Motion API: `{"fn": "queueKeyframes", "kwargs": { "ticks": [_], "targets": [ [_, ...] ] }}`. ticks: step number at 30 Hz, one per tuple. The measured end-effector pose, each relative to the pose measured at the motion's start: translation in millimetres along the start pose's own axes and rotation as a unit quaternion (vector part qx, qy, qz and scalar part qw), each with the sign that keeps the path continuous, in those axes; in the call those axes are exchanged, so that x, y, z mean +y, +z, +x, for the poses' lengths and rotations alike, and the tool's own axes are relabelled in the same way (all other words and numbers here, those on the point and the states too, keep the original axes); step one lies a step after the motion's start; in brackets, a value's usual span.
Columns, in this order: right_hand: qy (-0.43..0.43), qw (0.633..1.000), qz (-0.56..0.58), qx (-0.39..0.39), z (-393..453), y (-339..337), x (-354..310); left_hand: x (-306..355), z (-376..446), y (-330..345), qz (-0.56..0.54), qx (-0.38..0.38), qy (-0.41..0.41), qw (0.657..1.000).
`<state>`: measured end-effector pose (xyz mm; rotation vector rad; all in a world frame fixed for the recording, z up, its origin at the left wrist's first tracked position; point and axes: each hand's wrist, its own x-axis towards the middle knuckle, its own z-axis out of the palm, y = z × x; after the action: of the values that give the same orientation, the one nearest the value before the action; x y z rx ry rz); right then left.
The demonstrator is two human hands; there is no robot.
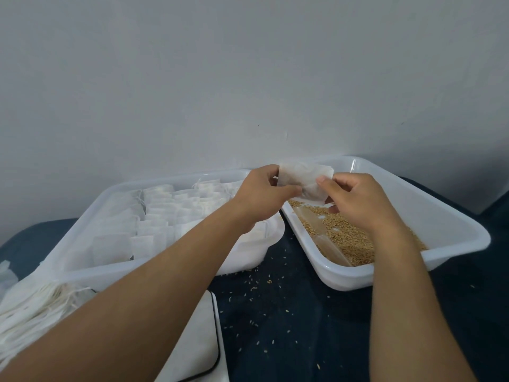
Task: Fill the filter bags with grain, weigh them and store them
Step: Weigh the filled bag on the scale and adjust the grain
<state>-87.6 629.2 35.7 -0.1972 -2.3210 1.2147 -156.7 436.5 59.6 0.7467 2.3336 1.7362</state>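
Both the left hand (260, 195) and the right hand (355, 198) pinch one white filter bag (301, 180), held above the tray (454, 230) of grain (347, 235).

bag tray (91, 216) left | grain tray (440, 216) right | scale (203, 340) in front, between

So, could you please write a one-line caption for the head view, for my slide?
Both hands, left and right, pinch one filter bag above the grain tray, beside a tray of bags.
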Motion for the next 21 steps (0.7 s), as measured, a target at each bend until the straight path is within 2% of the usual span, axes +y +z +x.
{"fn": "queueKeyframes", "kwargs": {
  "ticks": [3, 8, 15, 18, 21],
  "targets": [
    [-0.006, 0.999, -0.028, 0.017, -1.4, -0.3, -2.0, 1.1, -0.7, 0.5, -0.005, 0.001, -0.002, 1.0],
    [-0.015, 1.0, 0.014, 0.015, -1.8, -0.7, -5.7, 0.9, -3.4, 0.5, -0.015, 0.0, -0.006, 1.0],
    [-0.094, 0.995, 0.011, 0.031, -3.6, 2.5, -23.1, -7.0, -20.3, -1.0, -0.098, -0.013, -0.04, 0.994],
    [-0.135, 0.991, 0.011, 0.016, -7.8, 5.1, -41.2, -12.4, -35.2, -6.2, -0.079, -0.006, -0.034, 0.996],
    [-0.164, 0.986, 0.002, -0.035, -16.0, 7.7, -60.7, -12.8, -52.0, -16.5, -0.072, -0.01, 0.009, 0.997]
  ]
}}
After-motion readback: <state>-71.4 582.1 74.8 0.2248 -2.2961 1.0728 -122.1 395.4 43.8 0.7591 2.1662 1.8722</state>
